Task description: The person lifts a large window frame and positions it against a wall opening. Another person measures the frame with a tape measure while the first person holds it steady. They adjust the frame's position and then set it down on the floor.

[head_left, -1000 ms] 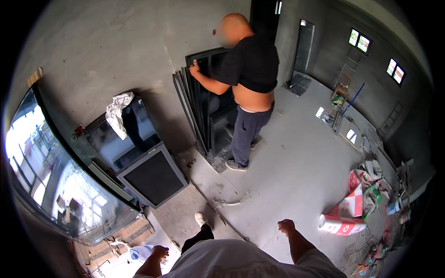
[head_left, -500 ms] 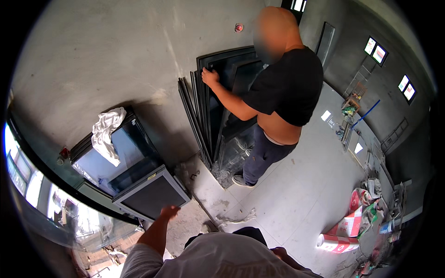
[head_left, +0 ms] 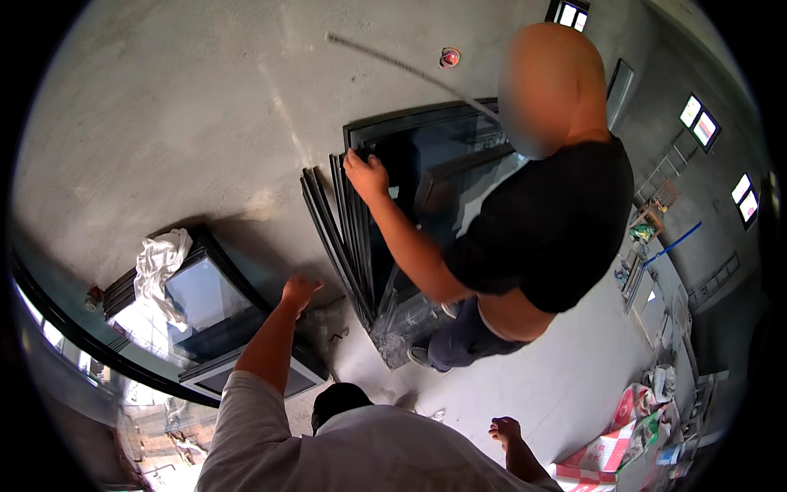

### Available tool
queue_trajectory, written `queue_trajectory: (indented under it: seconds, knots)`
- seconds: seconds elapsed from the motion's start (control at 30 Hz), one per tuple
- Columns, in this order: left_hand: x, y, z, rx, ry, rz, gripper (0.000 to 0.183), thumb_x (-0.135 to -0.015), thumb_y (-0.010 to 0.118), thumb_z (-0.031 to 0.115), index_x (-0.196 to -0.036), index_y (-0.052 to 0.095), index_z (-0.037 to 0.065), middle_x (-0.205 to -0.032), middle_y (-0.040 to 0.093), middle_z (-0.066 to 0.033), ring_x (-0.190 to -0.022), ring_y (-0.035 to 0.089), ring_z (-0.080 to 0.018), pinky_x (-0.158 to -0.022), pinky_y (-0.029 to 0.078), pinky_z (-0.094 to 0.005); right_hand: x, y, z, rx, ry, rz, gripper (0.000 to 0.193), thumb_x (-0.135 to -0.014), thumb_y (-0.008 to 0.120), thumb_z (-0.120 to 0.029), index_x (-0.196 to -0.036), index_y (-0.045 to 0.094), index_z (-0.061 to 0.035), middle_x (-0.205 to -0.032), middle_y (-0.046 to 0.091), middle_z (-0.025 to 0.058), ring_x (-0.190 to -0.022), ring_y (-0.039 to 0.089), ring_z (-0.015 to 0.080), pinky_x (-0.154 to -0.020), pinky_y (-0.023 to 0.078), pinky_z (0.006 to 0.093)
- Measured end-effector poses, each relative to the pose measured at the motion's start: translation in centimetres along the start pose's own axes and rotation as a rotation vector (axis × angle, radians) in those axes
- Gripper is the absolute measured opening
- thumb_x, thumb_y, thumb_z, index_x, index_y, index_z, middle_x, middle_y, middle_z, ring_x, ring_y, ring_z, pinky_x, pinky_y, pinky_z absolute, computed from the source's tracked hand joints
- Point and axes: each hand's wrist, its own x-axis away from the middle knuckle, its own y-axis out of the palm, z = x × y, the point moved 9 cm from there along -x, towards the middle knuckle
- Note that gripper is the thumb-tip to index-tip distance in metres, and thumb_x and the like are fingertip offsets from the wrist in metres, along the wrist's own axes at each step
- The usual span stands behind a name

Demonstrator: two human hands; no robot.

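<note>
Left hand (head_left: 299,291) risen since half second ago, arm stretched up-centre, fingers loosely open, empty, reaching toward stacked dark window frames (head_left: 348,238) leaning on grey wall at frame centre. Co-worker's hand (head_left: 366,174) grips frame top. Right hand (head_left: 505,430) low, bottom right, loosely curled, empty. Red-white bags (head_left: 611,447) lower right.

Worn high on the head, looking steeply down at the concrete floor (head_left: 566,385) and grey wall (head_left: 188,123). Wide, round, bent at the rim. Own shoulders close at the lower edge.
</note>
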Motion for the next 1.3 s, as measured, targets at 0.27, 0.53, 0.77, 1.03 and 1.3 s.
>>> queue_trajectory:
  seconds: [0.27,0.53,0.77,1.03,1.3]
  knots:
    - [-16.9,-1.2,9.5,0.351,0.112,0.141,0.079,-0.078,0.095,0.035,-0.138,0.062,-0.003,-0.132,0.070,-0.0196,-0.119,0.068,-0.0293,-0.102,0.053,-0.0419,-0.7,-2.2,-2.8,0.030,0.060,0.149,0.018,-0.098,0.072,-0.020,-0.100,0.068,-0.0019,-0.091,0.073,0.0117,-0.075,0.073,0.0229,-0.063,0.059,0.0351]
    - [-22.9,5.2,14.5,0.752,0.477,0.052,0.041,-0.084,0.088,0.018,-0.119,0.072,0.004,-0.103,0.078,-0.0050,-0.093,0.069,-0.0143,-0.084,0.058,-0.0348,1.4,3.3,0.0,0.547,-0.050,0.013,0.026,-0.100,0.068,-0.027,-0.110,0.074,-0.0035,-0.108,0.075,0.0155,-0.094,0.073,0.0250,-0.084,0.057,0.0378]
    - [-22.8,7.8,16.5,0.874,0.480,0.006,0.035,-0.082,0.085,0.011,-0.112,0.071,0.001,-0.099,0.077,-0.0044,-0.088,0.071,-0.0154,-0.082,0.059,-0.0364,6.1,6.0,-2.1,0.508,-0.150,-0.007,0.042,-0.104,0.062,-0.043,-0.123,0.079,-0.0096,-0.128,0.076,0.0176,-0.117,0.071,0.0251,-0.108,0.052,0.0407]
    - [-16.9,-0.6,11.2,0.618,0.429,0.207,0.028,-0.078,0.086,0.009,-0.100,0.068,0.004,-0.082,0.068,0.0004,-0.073,0.060,-0.0116,-0.067,0.054,-0.0329,1.0,8.9,-9.4,0.245,-0.019,0.005,0.018,-0.100,0.066,-0.013,-0.104,0.071,0.0038,-0.087,0.073,0.0141,-0.074,0.072,0.0220,-0.065,0.056,0.0331]
    - [-7.8,-12.9,7.4,0.706,0.372,0.493,0.028,-0.082,0.085,0.004,-0.104,0.067,0.006,-0.089,0.068,0.0019,-0.079,0.063,-0.0110,-0.075,0.054,-0.0300,4.5,7.8,-10.2,0.563,-0.082,-0.096,0.021,-0.100,0.068,-0.024,-0.106,0.073,-0.0041,-0.089,0.075,0.0103,-0.074,0.070,0.0212,-0.064,0.055,0.0349]
